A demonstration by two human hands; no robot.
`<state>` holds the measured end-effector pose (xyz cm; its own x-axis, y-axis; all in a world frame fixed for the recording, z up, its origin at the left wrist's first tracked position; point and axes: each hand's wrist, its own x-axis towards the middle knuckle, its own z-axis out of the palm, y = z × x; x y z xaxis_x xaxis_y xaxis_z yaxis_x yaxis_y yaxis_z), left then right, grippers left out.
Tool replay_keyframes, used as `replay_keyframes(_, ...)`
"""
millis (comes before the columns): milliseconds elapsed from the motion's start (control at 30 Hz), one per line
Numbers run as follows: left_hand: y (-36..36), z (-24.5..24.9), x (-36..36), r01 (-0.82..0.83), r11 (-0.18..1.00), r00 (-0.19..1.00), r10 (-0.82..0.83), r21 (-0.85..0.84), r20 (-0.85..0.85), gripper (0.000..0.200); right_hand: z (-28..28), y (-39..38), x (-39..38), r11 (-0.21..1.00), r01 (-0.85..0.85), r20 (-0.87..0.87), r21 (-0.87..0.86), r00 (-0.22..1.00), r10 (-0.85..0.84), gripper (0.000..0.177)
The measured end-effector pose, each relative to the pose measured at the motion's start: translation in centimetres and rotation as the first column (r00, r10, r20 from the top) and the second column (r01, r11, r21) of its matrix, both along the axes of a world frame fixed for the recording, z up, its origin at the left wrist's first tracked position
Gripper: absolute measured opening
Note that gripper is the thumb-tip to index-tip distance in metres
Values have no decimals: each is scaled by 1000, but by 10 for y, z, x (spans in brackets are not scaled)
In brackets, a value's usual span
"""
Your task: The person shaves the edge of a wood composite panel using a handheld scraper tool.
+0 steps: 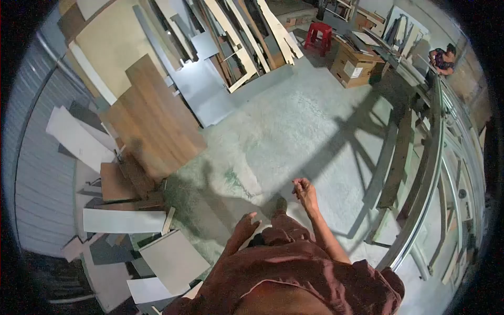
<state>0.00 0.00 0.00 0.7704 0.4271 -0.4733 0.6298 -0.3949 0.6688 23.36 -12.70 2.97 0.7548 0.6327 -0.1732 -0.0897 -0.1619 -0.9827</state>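
My left hand (243,229) hangs beside my rust-coloured clothing, fingers loosely apart, holding nothing. My right hand (305,191) is lifted a little out in front, fingers lightly curled and empty. Both hands are over the bare concrete floor (294,126), and neither touches anything. My foot (281,205) shows between them. The nearest things to my left hand are offcut panels (173,260) lying on the floor to the left.
Brown board (152,121) and grey panels (205,92) lean at the left wall among long strips. A metal frame (428,173) runs along the right. A red stool (318,35) and cardboard box (354,65) stand far back. Another person (442,59) is at the top right.
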Motion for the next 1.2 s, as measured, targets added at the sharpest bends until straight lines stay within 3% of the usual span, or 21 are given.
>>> replay_keyframes(67,1,6,-11,23,998,999,-26,64,43,53,22,6,-12,996,14,10,-89,1000,-13,25)
replay_keyframes(100,38,12,115,20,999,996,-23,37,88,53,33,43,109,993,18,55,-117,998,-11,25)
replay_keyframes(167,68,41,147,-3,997,995,11,-76,99,52,32,68,138,993,3,141,-119,990,14,27)
replay_keyframes(200,89,7,161,20,999,996,-17,-28,86,52,43,83,155,992,-3,139,-125,990,20,34)
replay_keyframes(233,93,4,171,-5,999,997,9,-50,76,52,51,89,167,989,-28,129,-147,991,48,34)
replay_keyframes(300,121,-1,199,-22,999,976,10,50,219,49,61,120,197,985,12,118,-172,993,9,35)
replay_keyframes(333,138,1,210,-5,997,963,25,-74,270,45,55,134,213,985,-7,123,-173,992,29,36)
replay_keyframes(367,154,1,222,-32,996,964,52,-78,261,45,51,149,229,984,-35,115,-176,992,56,36)
replay_keyframes(400,172,7,236,93,995,944,-103,47,314,44,50,165,242,995,-39,74,-97,996,46,35)
replay_keyframes(467,213,69,277,76,996,938,-58,-39,343,39,70,203,269,1000,-27,-5,-9,1000,27,34)
replay_keyframes(533,266,53,308,-172,976,918,209,-135,337,37,91,250,307,1000,15,72,-18,997,-13,31)
replay_keyframes(600,320,98,355,-222,974,900,218,-35,378,36,119,293,341,997,79,165,-27,984,-73,29)
replay_keyframes(667,372,106,399,-296,955,779,255,-22,573,29,150,341,368,986,137,210,96,965,-155,22)
replay_keyframes(700,390,129,421,-280,959,784,251,-38,568,29,157,361,380,985,154,213,79,963,-168,22)
replay_keyframes(767,424,187,467,-353,934,806,274,54,525,19,168,401,407,994,14,224,110,974,-39,18)
replay_keyframes(800,440,188,490,-366,925,724,213,104,656,15,167,419,418,999,-3,214,48,977,-7,19)
replay_keyframes(900,472,204,537,-244,967,762,149,67,630,18,172,458,436,993,-1,267,-114,963,31,23)
replay_keyframes(967,487,203,556,-196,975,789,95,103,607,24,170,475,442,988,70,250,-141,968,-33,31)
replay_keyframes(1033,499,195,568,-50,999,908,37,19,418,31,146,481,455,969,98,264,-226,964,-36,38)
replay_keyframes(1167,526,163,582,265,964,923,-263,32,281,33,119,484,478,934,114,223,-339,974,-38,41)
replay_keyframes(1200,531,155,586,271,962,923,-267,24,277,33,124,485,484,924,119,229,-364,973,-35,39)
